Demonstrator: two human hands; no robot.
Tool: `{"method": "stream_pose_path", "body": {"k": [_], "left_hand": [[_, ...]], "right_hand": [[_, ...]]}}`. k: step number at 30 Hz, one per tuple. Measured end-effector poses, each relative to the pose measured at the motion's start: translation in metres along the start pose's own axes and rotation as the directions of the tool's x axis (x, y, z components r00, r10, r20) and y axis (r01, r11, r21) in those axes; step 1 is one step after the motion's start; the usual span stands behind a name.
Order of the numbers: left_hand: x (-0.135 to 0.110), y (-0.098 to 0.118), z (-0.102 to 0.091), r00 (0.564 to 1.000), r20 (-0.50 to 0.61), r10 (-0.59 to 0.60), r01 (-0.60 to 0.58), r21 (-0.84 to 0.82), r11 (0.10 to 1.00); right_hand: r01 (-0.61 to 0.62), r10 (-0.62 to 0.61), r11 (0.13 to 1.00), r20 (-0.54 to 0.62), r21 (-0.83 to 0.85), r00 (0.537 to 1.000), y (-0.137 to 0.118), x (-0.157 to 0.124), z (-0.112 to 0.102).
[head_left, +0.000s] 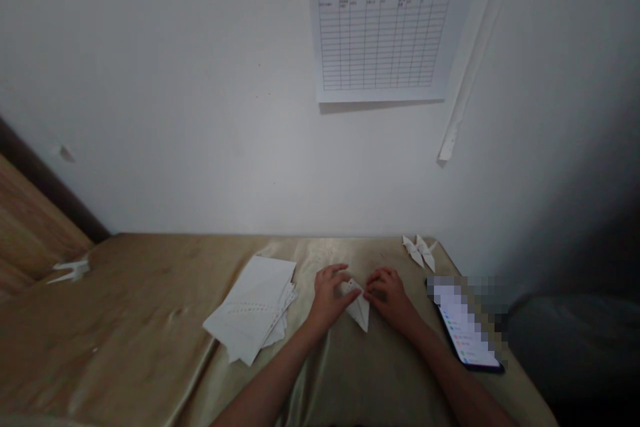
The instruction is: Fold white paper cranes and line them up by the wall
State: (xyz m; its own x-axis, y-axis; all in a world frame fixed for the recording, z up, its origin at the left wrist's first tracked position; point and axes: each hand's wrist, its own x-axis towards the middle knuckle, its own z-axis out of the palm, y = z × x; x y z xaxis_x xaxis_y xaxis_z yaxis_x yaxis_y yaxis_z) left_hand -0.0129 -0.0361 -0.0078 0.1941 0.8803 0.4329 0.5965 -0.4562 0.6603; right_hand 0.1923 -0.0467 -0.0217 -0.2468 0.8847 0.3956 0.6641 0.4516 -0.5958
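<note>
Paper (361, 315) is lying folded on the bench (150, 327) — left fingers (341, 267) curving loosely around it, right fingers (376, 276) touching its edge, grip unclear.

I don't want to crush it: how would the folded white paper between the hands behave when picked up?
The folded white paper is probably very light, being small and thin. Its crease likely makes it stiffer than a flat sheet, though the pointed tip may bend easily.
</note>
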Motion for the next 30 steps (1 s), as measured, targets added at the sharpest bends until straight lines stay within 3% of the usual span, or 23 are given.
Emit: {"method": "stream_pose_path", "body": {"k": [6, 18, 30], "left_hand": [[0.001, -0.006, 0.002, 0.999, -0.043, -0.017, 0.014, -0.07, 0.997], [0.001, -0.002, 0.002, 0.998, 0.007, -0.064, 0.064, -0.013, 0.998], [0.003, -0.005, 0.001, 0.998, 0.02, -0.058, 0.059, -0.057, 0.997]], "right_hand": [[-0.012, 0.012, 0.999, -0.007, 0.051, 1.0, 0.003, 0.0, 0.004], [0.003, -0.002, 0.996, -0.008, 0.089, 1.0, -0.004, 0.0, 0.003], [-0.01, 0.007, 0.99, 0.016, 0.142, 1.0, -0.008, 0.0, 0.008]]}}
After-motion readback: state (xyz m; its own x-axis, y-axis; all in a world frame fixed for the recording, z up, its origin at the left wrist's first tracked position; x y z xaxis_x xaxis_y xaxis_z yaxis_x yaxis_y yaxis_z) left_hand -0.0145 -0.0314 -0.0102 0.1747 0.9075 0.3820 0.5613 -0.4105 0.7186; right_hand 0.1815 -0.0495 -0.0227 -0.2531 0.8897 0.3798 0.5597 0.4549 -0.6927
